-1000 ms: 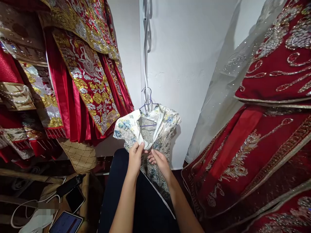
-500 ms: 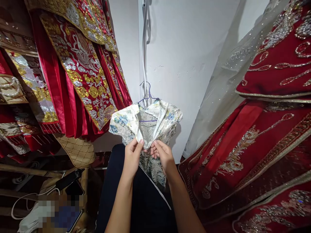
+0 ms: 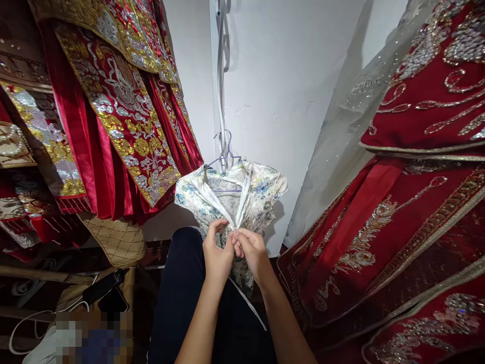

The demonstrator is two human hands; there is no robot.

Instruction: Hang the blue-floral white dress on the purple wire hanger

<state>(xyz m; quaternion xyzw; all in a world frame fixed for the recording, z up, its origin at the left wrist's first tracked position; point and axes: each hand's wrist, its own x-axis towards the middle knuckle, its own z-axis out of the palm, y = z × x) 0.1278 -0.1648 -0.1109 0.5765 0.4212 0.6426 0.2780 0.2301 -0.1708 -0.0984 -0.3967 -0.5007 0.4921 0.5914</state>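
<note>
A small white dress with blue and yellow flowers (image 3: 257, 192) hangs on a blue wire hanger (image 3: 224, 151) from a white strap (image 3: 220, 76) on the wall. My left hand (image 3: 216, 253) and my right hand (image 3: 250, 250) are side by side at the dress's front opening, just below the collar. Both pinch the two edges of the fabric together at the middle. The lower part of the dress falls behind my hands and over a dark navy cloth (image 3: 185, 298).
Red garments with gold and silver embroidery (image 3: 121, 116) hang at the left, and more red embroidered cloth (image 3: 409, 212) fills the right. A sheer sequined veil (image 3: 341, 151) leans on the white wall. A beige quilted bag (image 3: 117, 240), a dark phone (image 3: 104, 285) and white cables lie lower left.
My hands have closed in on each other and drawn the open front edges of the dress together. The dress now hangs flatter. The view has shifted slightly.
</note>
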